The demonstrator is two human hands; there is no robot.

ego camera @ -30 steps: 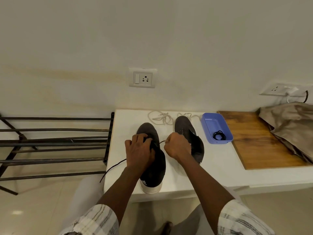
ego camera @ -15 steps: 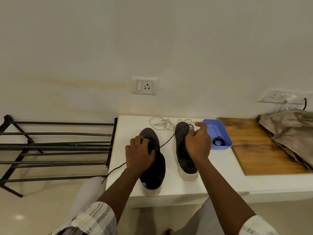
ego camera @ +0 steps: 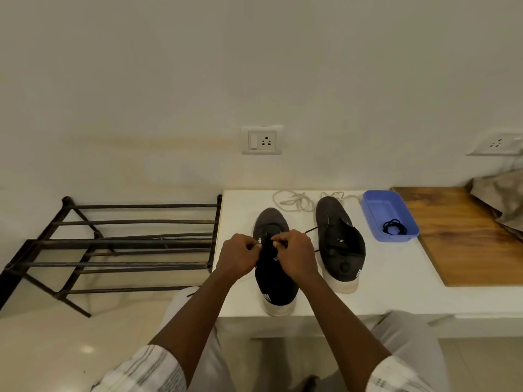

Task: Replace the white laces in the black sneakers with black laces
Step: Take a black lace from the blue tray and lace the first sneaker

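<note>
Both hands meet over the near sneaker (ego camera: 276, 275), which stands on the table (ego camera: 396, 278) heel toward us, so its eyelets lie within reach. Our left hand (ego camera: 237, 257) pinches the eyelet edge, apparently to steady it. Our right hand (ego camera: 295, 257) pinches the black lace (ego camera: 310, 230), whose slack loops toward the second sneaker (ego camera: 339, 244). The white laces (ego camera: 294, 200) lie behind, and a spare lace (ego camera: 394, 226) waits in the blue tray (ego camera: 376, 205).

On the white desk (ego camera: 382, 278) the left grip (ego camera: 237, 257) pinches the near black sneaker (ego camera: 278, 281) at its eyelets, and the right grip (ego camera: 297, 257) pinches a black lace (ego camera: 310, 230) there. The second sneaker (ego camera: 339, 244) stands just beside it, white laces (ego camera: 294, 200) lie behind both, and a blue tray (ego camera: 376, 203) holds a coiled lace (ego camera: 394, 226)
</note>
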